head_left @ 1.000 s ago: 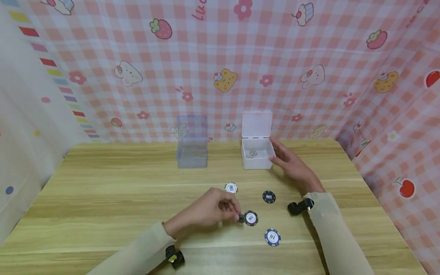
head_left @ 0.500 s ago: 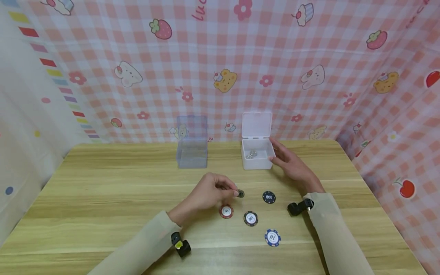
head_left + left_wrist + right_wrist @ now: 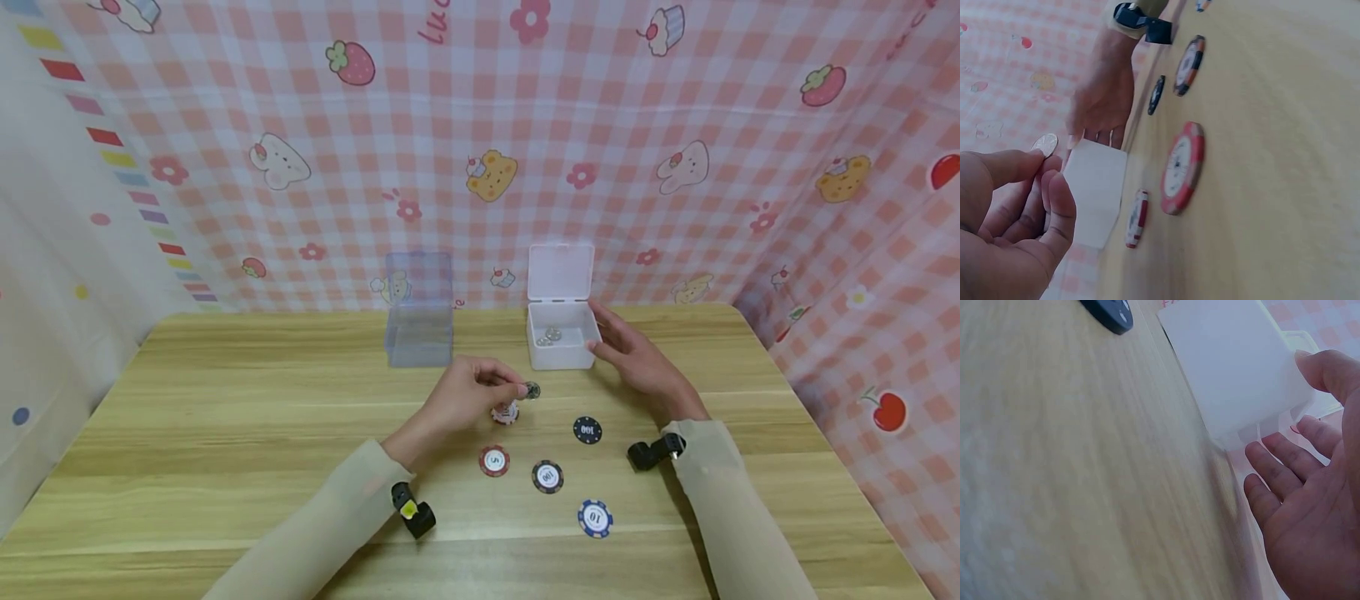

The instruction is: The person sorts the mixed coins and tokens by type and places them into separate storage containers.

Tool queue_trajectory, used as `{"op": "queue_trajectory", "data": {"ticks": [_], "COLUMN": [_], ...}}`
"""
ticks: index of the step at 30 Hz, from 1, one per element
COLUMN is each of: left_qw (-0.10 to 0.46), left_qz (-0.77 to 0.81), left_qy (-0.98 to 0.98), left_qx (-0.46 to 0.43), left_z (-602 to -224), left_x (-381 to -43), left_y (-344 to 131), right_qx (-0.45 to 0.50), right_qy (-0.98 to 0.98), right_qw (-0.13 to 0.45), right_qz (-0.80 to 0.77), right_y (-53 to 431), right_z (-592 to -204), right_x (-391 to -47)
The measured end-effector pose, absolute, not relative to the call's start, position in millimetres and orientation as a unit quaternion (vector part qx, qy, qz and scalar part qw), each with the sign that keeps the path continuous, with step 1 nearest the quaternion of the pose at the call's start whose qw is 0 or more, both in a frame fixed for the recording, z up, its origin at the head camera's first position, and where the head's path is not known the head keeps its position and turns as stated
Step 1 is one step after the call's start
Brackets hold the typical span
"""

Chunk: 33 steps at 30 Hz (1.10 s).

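Note:
Thumb and fingertips of my left hand (image 3: 467, 398) pinch a silver coin (image 3: 1049, 144), raised over the table in front of the white plastic box (image 3: 561, 357). The box stands with its lid up, and a few coins (image 3: 552, 334) lie inside it. My right hand (image 3: 632, 357) holds the box at its right side, thumb at the front rim corner and fingers against the side wall. Partly covered by the left hand in the head view is a red-and-white poker chip (image 3: 506, 416). A red chip (image 3: 494, 461) and a black chip (image 3: 587, 430) lie nearer me.
A clear bluish box (image 3: 419, 342) with a raised lid stands left of the white one. Also on the wooden table (image 3: 262, 417) are a black-and-tan chip (image 3: 547, 477) and a blue chip (image 3: 595, 518). A patterned pink curtain (image 3: 450, 125) hangs behind the table.
Having picked the coin up beside the black-and-tan chip, my left hand has carried it away from me toward the white box, uncovering the red chip. The right hand stays at the box.

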State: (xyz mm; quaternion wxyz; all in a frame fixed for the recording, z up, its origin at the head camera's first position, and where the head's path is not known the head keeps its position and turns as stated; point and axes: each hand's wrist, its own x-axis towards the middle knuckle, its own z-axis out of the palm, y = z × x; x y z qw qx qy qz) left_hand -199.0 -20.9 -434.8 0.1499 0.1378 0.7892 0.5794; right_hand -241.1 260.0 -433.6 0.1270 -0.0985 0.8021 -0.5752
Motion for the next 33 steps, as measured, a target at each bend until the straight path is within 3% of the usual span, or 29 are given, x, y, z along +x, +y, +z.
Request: {"op": "queue_trajectory", "data": {"ticks": [13, 21, 33], "left_qw": [0.152, 0.122, 0.097], "left_qz": [0.642, 0.660, 0.670], "left_qy": [0.748, 0.739, 0.736], "left_qx": [0.073, 0.057, 0.025], "left_z": [-420.8, -419.4, -419.9], "left_x": [-219.6, -238.0, -265.7], "left_y": [-2.5, 7.8, 20.3], "right_qx": [-0.106, -0.113, -0.113], "right_qy": [0.793, 0.799, 0.801], "right_qw": [0.127, 0.125, 0.109], "right_qz": [-0.586, -0.578, -0.578], "right_y": [260.7, 261.9, 271.6], "right_z": [-435.7, -435.9, -462.9], "right_x": [-242.6, -244.2, -257.8]}}
